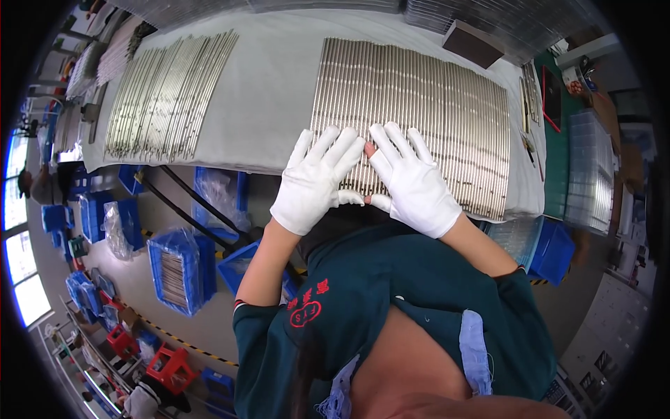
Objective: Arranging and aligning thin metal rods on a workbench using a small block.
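Side by side on the white-covered table [269, 91] lies a wide row of thin shiny metal rods [419, 87]. Both my hands wear white gloves, with some bare fingertips showing. My left hand [314, 178] rests at the near left part of the row, fingers stretched out and pointing away from me. My right hand [415, 181] lies flat on the rods just right of it, fingers spread. The two thumbs point toward each other at the near ends of the rods. Neither hand is closed round anything.
A second batch of metal rods [167, 101] lies at the table's left. A dark brown block [473, 43] stands at the far right, before stacked clear plastic trays [502, 24]. Blue bins [183, 269] stand on the floor at left. Another clear stack [590, 171] is at right.
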`<state>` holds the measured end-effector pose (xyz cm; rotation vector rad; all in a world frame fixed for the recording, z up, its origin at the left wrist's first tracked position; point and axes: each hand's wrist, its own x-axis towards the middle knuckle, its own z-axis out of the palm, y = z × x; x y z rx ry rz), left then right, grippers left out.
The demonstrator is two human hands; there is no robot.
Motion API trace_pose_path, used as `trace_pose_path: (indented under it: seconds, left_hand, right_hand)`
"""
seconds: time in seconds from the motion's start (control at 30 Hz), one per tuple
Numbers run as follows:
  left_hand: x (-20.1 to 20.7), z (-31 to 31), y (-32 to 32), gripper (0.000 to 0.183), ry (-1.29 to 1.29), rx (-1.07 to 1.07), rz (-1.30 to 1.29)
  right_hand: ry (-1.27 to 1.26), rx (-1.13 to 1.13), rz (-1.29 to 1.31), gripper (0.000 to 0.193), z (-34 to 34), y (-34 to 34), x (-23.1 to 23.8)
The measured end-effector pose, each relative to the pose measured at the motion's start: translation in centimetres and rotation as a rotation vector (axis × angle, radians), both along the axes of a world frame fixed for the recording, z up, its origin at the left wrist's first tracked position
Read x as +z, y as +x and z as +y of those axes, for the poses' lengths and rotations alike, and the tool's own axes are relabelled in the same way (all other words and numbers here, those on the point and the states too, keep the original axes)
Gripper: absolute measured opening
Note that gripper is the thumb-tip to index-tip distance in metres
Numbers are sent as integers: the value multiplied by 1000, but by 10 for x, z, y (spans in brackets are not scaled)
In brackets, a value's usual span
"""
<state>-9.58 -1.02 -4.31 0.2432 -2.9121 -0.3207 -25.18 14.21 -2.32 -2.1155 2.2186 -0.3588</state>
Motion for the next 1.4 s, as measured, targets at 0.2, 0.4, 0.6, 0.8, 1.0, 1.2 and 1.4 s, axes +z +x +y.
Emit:
trace_pose_path:
  seconds: [0.2,0.4,0.6,0.8,1.0,1.2,1.4]
  left_hand:
    - [5,-5,5,91,28,-20,27]
    - [10,-14,4,92,11,-22,-5]
    - [4,-18,3,89,30,-92,47]
    - [7,-4,1,93,-15,-16,-10]
    - [11,13,-20,93,2,-80,40]
    - [9,13,-24,90,-11,-102,29]
    - [14,15,-25,88,-49,-97,15]
  right_hand:
    - [79,19,-60,87,15,-8,6]
    - [137,-61,-18,91,36,-18,8]
    - [116,-78,17,83,34,-18,3]
    - [110,-67,-6,88,35,-18,1]
    - [47,-87,5,86,31,-13,4]
    - [115,-111,2,92,24,-11,3]
    - [59,-96,-4,85,23,-10,1]
